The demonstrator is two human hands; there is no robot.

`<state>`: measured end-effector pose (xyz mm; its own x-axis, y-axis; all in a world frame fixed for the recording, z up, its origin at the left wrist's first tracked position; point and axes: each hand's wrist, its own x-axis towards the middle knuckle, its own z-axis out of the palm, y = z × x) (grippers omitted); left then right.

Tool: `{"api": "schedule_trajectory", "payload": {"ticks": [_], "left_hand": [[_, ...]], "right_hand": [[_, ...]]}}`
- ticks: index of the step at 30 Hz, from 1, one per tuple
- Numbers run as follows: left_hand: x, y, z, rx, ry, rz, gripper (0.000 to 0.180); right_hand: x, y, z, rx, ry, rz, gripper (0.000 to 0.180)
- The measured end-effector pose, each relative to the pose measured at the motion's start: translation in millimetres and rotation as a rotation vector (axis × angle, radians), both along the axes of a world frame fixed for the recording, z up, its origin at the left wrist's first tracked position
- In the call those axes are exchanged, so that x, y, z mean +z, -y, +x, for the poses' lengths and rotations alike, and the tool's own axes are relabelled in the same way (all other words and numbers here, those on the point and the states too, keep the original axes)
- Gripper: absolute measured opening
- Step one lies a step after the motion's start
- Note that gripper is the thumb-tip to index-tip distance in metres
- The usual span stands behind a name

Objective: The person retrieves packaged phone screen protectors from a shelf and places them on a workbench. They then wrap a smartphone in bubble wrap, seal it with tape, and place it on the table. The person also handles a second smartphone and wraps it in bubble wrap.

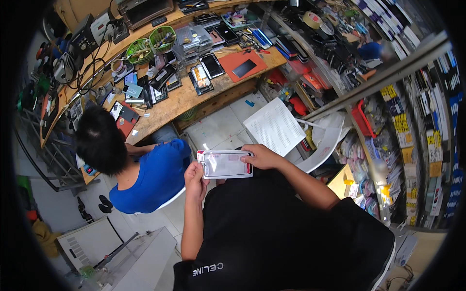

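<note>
Cluttered with phones, small parts and tools, a long wooden tabletop (187,97) curves across the upper part of the view, with two green baskets (151,43) near its far edge and an orange mat (242,63) carrying a dark phone (244,68) toward its right end. Shelves of hanging packaged goods (403,126) fill the right side. Below the tabletop, another person in a blue shirt (153,179) sits bent forward with dark hair (99,140) toward the camera, and a white perforated panel (275,126) lies over the pale floor tiles (218,128). Close to the wearer's black shirt (272,233), both hands hold a flat rectangular packet with a clear front and red edges (225,164), level and lengthwise between them. The left hand (195,178) grips its left end, thumb on the front and fingers curled behind. The right hand (263,156) clasps the right end, fingers wrapped over the top edge. The packet hangs in the air above the floor, well apart from the tabletop.
</note>
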<state>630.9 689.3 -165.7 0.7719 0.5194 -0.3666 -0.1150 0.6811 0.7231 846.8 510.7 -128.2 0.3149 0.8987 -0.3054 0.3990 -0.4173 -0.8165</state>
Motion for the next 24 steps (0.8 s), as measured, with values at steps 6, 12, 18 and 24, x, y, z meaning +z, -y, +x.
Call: {"api": "schedule_trajectory", "payload": {"ticks": [6,12,18,24], "left_hand": [[-30,-22,12,0.026,-0.309,0.153,0.026],[-119,-37,75,-0.065,-0.593,0.087,0.024],[-296,-35,206,-0.068,-0.902,0.016,0.038],[-416,-10,350,-0.935,-0.943,0.595,0.051]], "right_hand": [[-21,-76,108,0.225,0.042,-0.057,0.025],[-75,-145,284,0.121,0.249,-0.011,0.023],[-161,-228,470,-0.415,0.117,0.157,0.024],[-187,-226,524,-0.314,0.515,0.194,0.026]]}}
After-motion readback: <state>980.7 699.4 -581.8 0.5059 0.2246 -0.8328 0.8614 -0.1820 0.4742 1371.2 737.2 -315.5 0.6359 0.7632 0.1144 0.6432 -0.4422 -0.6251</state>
